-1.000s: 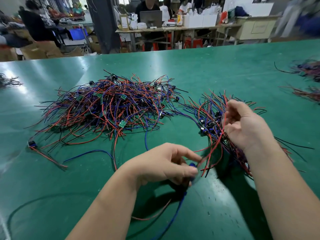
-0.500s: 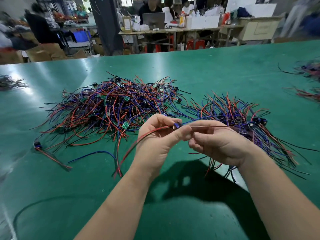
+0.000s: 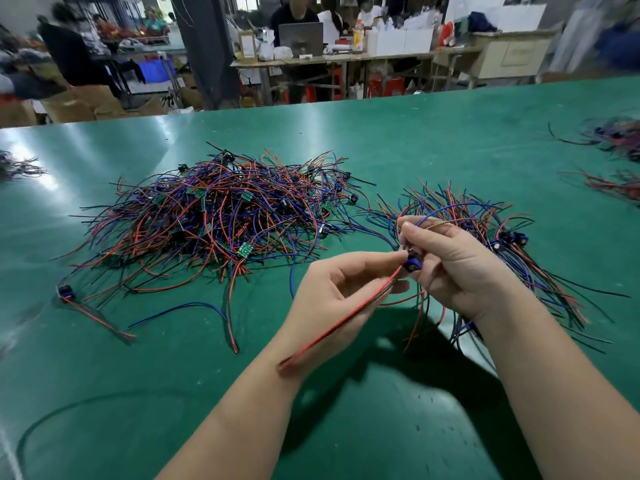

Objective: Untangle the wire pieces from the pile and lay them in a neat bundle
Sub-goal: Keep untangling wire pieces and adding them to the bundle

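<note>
While both hands meet above the near-centre of the tabletop, one wire piece is held between them.

The left hand, palm showing, pinches the red/black lead betw. thumb & forefinger, just beside the piece's blue connector. Its other fingers are loosely curled. The lead runs down across the palm, w/ its free end lying at the wrist.

The right hand has its fingers curled round the connector from the rt. side, touching the left fingertips. A blue lead arcs out from its upper fingertips. Whether it grips other leads underneath cannot be told.

The pile is a large tangle of red, blue & black leads w/ small green boards and dark connectors. It lies beyond and to the left of the left hand, apart from it.

The bundle is a smaller, roughly aligned group of like pieces. It lies right of the pile, directly behind & beneath the right hand. Its leads fan toward the near right, and some show below the right wrist.

A stray piece lies at the pile's near-left edge, and a loose blue lead lies betw. pile & left forearm. Other wire heaps lie at far right, well apart from both hands.

In the background are benches, a laptop and blurred persons.
</note>
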The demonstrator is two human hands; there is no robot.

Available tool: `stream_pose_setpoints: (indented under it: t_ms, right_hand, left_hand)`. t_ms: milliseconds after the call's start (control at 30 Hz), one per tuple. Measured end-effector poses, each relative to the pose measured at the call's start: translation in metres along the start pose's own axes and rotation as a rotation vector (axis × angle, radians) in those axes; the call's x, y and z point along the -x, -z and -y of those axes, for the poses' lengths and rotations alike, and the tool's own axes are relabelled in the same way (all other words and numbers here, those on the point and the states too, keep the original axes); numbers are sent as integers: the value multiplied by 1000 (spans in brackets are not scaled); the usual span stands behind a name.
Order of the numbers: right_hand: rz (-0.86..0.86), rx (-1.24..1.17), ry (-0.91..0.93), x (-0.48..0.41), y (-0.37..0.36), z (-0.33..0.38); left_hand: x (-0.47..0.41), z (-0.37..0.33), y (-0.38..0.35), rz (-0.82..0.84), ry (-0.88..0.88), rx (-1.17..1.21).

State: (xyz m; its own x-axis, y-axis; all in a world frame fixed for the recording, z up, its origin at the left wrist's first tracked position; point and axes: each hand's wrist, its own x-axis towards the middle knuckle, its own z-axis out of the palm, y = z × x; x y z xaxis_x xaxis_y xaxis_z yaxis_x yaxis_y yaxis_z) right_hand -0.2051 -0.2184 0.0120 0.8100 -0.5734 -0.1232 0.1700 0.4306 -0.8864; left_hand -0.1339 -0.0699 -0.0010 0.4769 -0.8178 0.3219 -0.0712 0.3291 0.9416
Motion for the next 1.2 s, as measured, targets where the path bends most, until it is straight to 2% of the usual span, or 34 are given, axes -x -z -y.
stream_pose_setpoints:
  t_ms: [67, 133, 200, 267, 367, 467, 600, 700, 800, 900, 1000, 1100, 1200]
  right_hand:
    - [-3, 121, 20, 1, 1, -1]
    - [19, 216, 35, 2, -1, -6]
    - [79, 292, 13, 3, -4, -12]
    - [179, 321, -36, 5, -3, -13]
    - [276, 261, -92, 7, 3, -7]
    - [279, 282, -84, 5, 9, -2]
    - [194, 478, -45, 4, 8, -4]
    - [42, 394, 8, -1, 9, -4]
    - [-175, 254, 74, -5, 15, 3]
    - [-316, 271, 198, -6, 21, 7]
    - [-289, 291, 243, -5, 15, 3]
    - [-243, 206, 181, -5, 13, 4]
    - [-288, 202, 143, -6, 18, 7]
  left_hand:
    - [-2, -3, -3, -82, 183, 139]
    - [-4, 0, -3, -189, 326, 138]
    - [-3, 7, -1, -246, 358, 4]
    - [-1, 12, -1, -232, 392, -54]
    - [-1, 12, -1, -183, 428, -23]
    - [-2, 10, 0, -177, 445, 11]
    - [0, 12, -2, -159, 500, 37]
    - [-1, 11, 2, -120, 492, -27]
    - [2, 8, 2, 2, 539, -77]
    - [4, 6, 1, 113, 596, -97]
    - [4, 3, 8, 167, 602, -118]
    - [3, 1, 14, 192, 603, -134]
    - [3, 2, 15, 193, 601, -157]
